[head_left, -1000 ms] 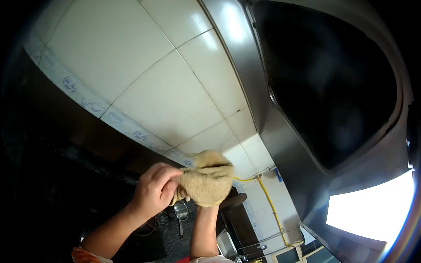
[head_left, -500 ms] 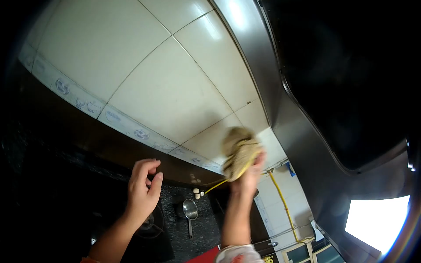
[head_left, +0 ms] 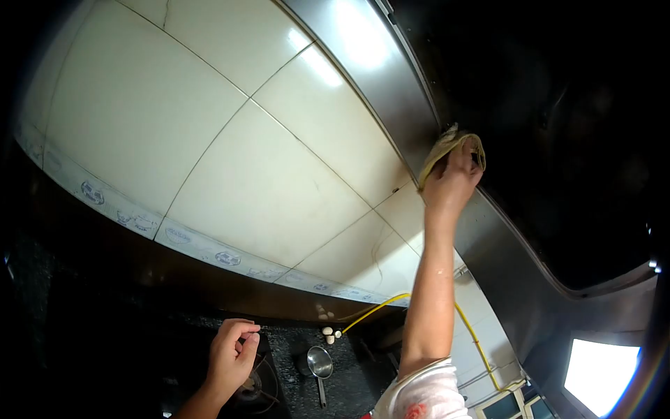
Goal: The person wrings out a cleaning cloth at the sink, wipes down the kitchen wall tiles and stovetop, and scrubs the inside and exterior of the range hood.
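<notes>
My right hand (head_left: 452, 178) reaches up with its fingers wrapped round a beige cleaning cloth (head_left: 434, 159) with a yellow edge. Part of the cloth is hidden by the hand, and it lies against the stainless steel rim of the range hood (head_left: 408, 105). Lower down, my left hand (head_left: 234, 355) hangs above the dark stove, its fingers loosely bent, thumb a little apart, nothing held. Below it shows a gas burner (head_left: 252, 391). A small metal saucepan (head_left: 320, 364) with a long handle stands on the black stone counter to the right of that hand.
White wall tiles (head_left: 279, 174) with a blue patterned border fill the left. A yellow hose (head_left: 380, 306) runs along the wall behind my right arm. Several small pale round objects (head_left: 328, 335) sit by the wall. A bright window (head_left: 601, 373) is at the lower right.
My right hand has moved up and right with the cloth, from in front of the tiles to the hood's rim. The view has shifted upward; my left hand appears lower, still empty.
</notes>
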### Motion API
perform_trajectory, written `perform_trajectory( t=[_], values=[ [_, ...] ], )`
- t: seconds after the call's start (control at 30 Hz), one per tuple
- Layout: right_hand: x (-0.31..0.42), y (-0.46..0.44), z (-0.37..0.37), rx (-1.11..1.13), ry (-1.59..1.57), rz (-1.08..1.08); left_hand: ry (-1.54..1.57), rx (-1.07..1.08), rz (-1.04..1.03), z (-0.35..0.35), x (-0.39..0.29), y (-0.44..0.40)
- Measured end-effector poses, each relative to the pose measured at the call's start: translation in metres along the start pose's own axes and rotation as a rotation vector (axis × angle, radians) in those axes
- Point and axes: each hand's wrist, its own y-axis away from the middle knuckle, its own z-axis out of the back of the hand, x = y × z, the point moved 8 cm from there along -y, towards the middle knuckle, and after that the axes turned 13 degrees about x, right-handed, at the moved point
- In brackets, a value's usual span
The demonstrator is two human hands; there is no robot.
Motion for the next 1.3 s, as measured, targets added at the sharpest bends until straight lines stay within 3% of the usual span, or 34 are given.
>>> perform_trajectory(
  t=[0.1,0.2,0.3,0.33,0.47,0.6,0.7,0.77,0.8,0.9,0.97,1.1,1.23,1.3],
  values=[
    [0.017,0.018,-0.007,-0.129,-0.007,0.039,-0.04,-0.015,-0.005,0.005,0.006,0.003],
    [0.004,0.021,-0.008,-0.167,-0.221,0.071,-0.069,0.018,0.013,0.008,0.011,0.005],
    [-0.002,0.023,0.01,-0.171,-0.198,0.095,-0.064,0.007,0.059,0.014,0.019,0.007],
    [0.001,0.017,0.012,-0.195,-0.041,0.129,-0.08,-0.012,0.062,0.015,0.025,0.007],
    [0.012,0.006,-0.003,-0.128,-0.121,-0.052,-0.081,0.036,0.118,0.011,0.037,0.001],
    [0.035,0.041,-0.039,-0.021,-0.032,0.067,-0.047,0.047,0.138,0.009,0.031,0.004],
    [0.034,0.065,-0.044,0.02,-0.41,-0.002,-0.115,0.121,0.181,0.013,0.025,0.009],
    [0.03,0.064,-0.028,-0.067,-0.483,0.031,-0.152,0.108,0.227,0.018,0.035,0.018],
    [0.032,0.057,-0.012,-0.18,-0.457,0.079,-0.111,0.084,0.223,0.02,0.045,0.021],
    [0.045,0.005,0.02,-0.208,-0.257,0.09,-0.084,0.111,0.27,0.015,0.056,0.018],
    [0.059,-0.026,0.016,-0.057,-0.29,0.048,-0.095,0.129,0.243,0.009,0.05,0.01],
    [0.068,-0.01,0.007,-0.137,-0.109,0.076,-0.081,0.175,0.242,0.004,0.037,0.009],
    [0.055,0.037,-0.038,0.015,-0.331,0.11,-0.103,0.177,0.238,0.01,0.034,0.019],
    [0.051,0.04,-0.013,-0.088,-0.353,0.177,-0.13,0.165,0.209,0.012,0.034,0.028]
  ],
)
